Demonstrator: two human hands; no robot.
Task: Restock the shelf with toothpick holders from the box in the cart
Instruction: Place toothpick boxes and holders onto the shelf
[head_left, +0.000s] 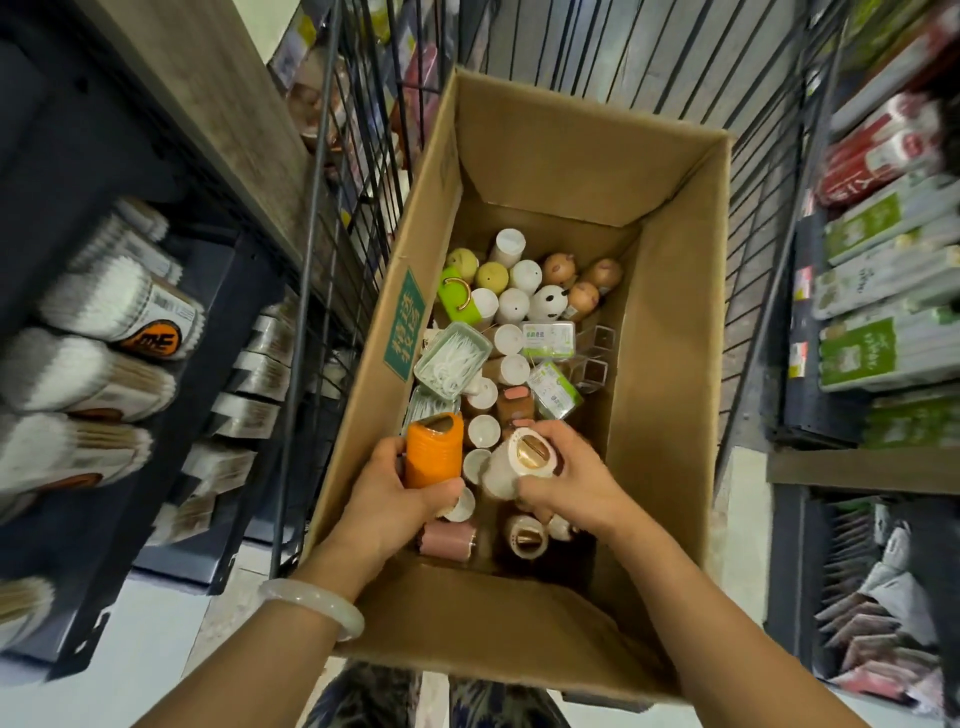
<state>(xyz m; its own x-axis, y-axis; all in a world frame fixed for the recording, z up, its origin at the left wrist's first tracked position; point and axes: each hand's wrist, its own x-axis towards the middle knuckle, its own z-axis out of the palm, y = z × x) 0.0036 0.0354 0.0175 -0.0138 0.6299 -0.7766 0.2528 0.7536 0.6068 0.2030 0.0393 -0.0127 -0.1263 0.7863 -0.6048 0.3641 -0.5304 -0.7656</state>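
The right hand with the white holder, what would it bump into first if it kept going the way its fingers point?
The right hand points left across the box, so its white holder would probably meet the orange holder in the left hand first. Depth is unclear, so it might pass just over the small white cups between them.

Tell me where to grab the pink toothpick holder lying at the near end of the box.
Grip the pink toothpick holder across its ribbed barrel, coming straight down from above. It lies on its side, so the round flanks face up, while the left hand hovers just over its left end.
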